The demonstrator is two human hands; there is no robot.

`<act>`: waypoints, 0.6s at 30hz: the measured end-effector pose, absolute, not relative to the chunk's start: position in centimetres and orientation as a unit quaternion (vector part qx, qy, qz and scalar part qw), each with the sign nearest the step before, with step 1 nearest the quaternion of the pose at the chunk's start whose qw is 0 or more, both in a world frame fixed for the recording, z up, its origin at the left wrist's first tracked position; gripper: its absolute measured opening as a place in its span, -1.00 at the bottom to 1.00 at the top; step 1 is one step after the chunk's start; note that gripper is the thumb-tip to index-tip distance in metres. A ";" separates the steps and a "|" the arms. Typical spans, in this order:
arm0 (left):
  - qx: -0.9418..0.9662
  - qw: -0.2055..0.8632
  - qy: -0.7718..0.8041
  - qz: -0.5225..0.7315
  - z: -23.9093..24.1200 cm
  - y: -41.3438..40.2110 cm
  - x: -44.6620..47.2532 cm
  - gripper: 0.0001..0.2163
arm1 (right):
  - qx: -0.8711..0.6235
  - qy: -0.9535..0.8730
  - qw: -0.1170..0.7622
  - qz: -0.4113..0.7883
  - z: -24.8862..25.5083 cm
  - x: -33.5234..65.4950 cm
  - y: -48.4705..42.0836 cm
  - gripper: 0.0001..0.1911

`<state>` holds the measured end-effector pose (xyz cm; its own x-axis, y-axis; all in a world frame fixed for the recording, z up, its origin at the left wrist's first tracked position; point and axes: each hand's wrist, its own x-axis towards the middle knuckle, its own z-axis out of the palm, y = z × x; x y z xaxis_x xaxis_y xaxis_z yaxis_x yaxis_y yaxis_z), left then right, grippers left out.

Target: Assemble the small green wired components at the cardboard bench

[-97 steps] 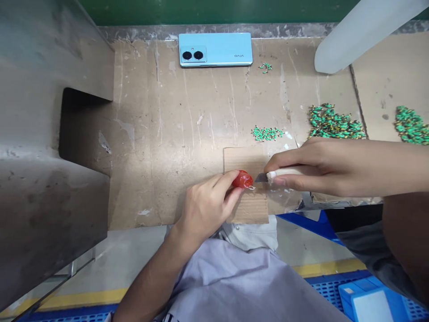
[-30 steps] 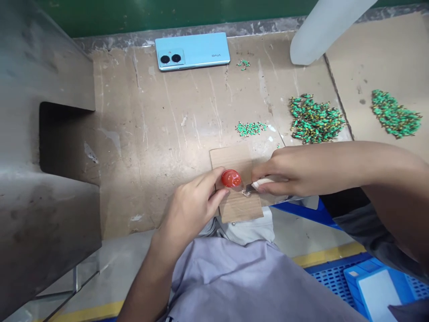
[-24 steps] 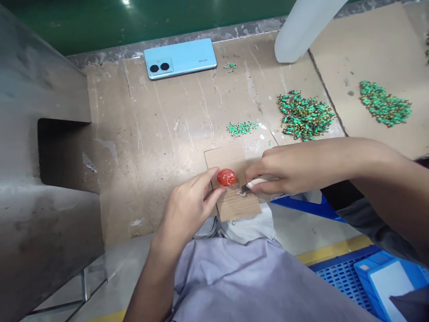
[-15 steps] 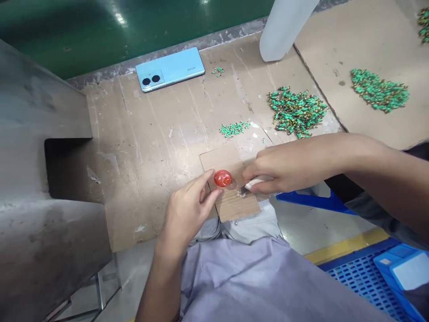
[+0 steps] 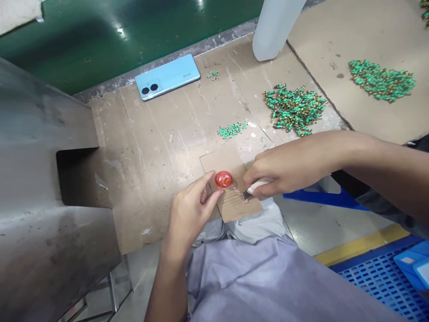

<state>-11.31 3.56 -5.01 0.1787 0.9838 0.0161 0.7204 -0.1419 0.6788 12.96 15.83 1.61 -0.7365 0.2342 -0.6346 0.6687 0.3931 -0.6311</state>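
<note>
A round red cap (image 5: 223,179), glossy inside, rests on a piece of cardboard (image 5: 238,206) at the table's front edge. My left hand (image 5: 192,201) is at the cap's left side, thumb and index finger spread apart near its rim; whether they touch it I cannot tell. In my right hand (image 5: 278,172) is a small scraper (image 5: 259,184) with a pale handle, gripped in closed fingers. Its dark flat blade is down at the cardboard, right of the cap, beside a shiny clear smear.
Behind the hands lie a small heap of green parts (image 5: 232,130) and a larger heap (image 5: 295,108). Another heap (image 5: 382,80) is at the right. A light blue phone (image 5: 174,77) and a whitish upright object (image 5: 275,31) stand far back. Metal housing (image 5: 77,179) borders the left.
The camera view has shifted slightly. My right hand's scraper blade has moved a little down and right over the cardboard; my left hand stays beside the red cap.
</note>
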 end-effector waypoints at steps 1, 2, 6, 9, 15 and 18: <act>0.716 0.276 0.595 0.240 -5.1 3.6 -11.3 -0.60 | 0.285 0.803 0.230 -0.470 1.6 13.0 15.8 -0.80; 0.715 0.277 0.595 0.241 -5.1 3.5 -11.3 -0.60 | 0.288 0.805 0.233 -0.463 1.6 13.1 15.8 -0.82; 0.712 0.278 0.596 0.245 -5.2 3.5 -11.4 -0.60 | 0.303 0.811 0.241 -0.438 1.8 13.4 16.0 -0.84; 0.712 0.277 0.597 0.246 -5.2 3.4 -11.3 -0.61 | 0.319 0.810 0.241 -0.428 1.9 13.8 16.0 -0.83; 0.722 0.264 0.588 0.250 -5.3 3.3 -11.2 -0.62 | 0.342 0.809 0.186 -0.441 1.6 16.2 13.2 -0.73; 0.722 0.263 0.588 0.252 -5.4 3.3 -11.2 -0.64 | 0.369 0.808 0.165 -0.429 1.3 18.2 11.3 -0.67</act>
